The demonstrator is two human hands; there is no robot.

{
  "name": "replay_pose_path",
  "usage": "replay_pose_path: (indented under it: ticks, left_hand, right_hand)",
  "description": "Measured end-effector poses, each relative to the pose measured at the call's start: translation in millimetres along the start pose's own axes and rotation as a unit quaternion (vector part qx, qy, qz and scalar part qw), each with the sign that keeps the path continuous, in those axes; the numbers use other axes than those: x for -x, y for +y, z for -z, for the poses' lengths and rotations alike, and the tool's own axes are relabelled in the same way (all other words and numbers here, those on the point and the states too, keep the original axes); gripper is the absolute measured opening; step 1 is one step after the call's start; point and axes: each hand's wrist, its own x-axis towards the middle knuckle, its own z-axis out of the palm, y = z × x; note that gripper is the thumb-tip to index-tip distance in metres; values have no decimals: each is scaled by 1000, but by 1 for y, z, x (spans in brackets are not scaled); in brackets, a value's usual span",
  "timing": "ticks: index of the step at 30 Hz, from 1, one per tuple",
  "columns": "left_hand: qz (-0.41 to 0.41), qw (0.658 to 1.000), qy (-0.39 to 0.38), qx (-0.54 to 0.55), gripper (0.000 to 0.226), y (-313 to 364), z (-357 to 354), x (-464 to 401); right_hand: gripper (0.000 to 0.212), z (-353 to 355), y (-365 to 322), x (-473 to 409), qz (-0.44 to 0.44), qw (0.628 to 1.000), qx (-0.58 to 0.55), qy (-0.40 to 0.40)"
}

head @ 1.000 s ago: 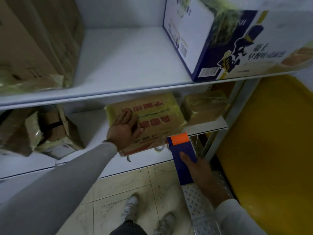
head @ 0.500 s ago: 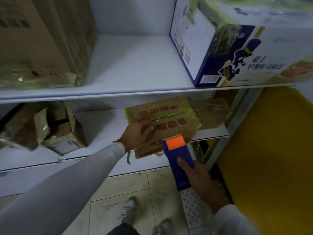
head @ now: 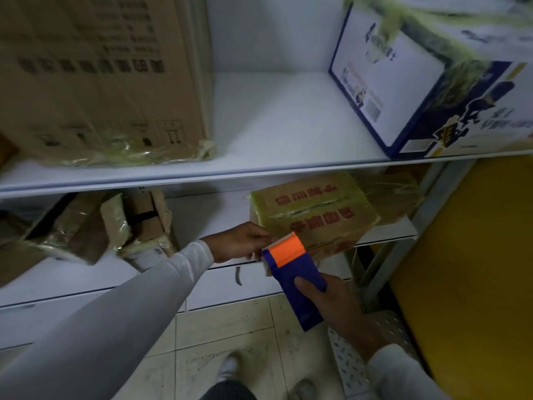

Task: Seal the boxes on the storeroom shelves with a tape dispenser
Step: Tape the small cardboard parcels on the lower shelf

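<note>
Low in the frame and right of centre we see the right hand [head: 336, 306] wrapped round the blue body of the tape dispenser [head: 294, 280], thumb lying on its upper face; the orange head with its toothed blade points up toward the lower shelf [head: 202, 223]. Just left of that blade the left hand [head: 240, 241] reaches in from the lower left in a pale sleeve [head: 138, 310]; its fingers are curled with the tips together at the blade, and they seem to pinch the tape's end, though the tape itself is too faint for us to make out. Just above and right of the dispenser the small brown box [head: 313, 215] with red printing sits at the front of the lower shelf, wrapped in yellowish tape, its near corner overhanging the shelf edge; a second wrapped box [head: 395, 194] lies beside it to the right. At the left of the same shelf lie crumpled open cartons [head: 95, 226]. On the upper shelf [head: 274, 134] a large brown carton [head: 95, 79] fills the upper left of the frame and a white and blue printed box [head: 432, 82] the upper right; a yellow surface [head: 467, 269] occupies the right edge; tiled floor [head: 230, 336] and shoes show at the bottom.
</note>
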Motion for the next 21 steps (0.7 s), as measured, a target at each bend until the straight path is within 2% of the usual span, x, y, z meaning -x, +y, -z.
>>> replay_pose_path:
  ticks: [7, 11, 15, 17, 21]
  left_hand:
    - [5, 990, -28, 140, 27, -24, 13, 10]
    - [-5, 980, 11, 197, 24, -33, 13, 9]
    - [-4, 988, -11, 155, 31, -35, 18, 12]
    - [-21, 990, -35, 132, 29, -36, 18, 13]
    - [-16, 988, -26, 149, 19, -40, 15, 12]
  right_hand:
    - [25, -33, -6, 6, 0, 1000, -2, 15]
    - [27, -41, -7, 9, -3, 1000, 3, 21]
    - [28, -44, -5, 11, -10, 1000, 2, 14]
    - [29, -45, -5, 12, -12, 1000, 4, 10]
    - [33, -44, -7, 16, -10, 1000, 4, 0]
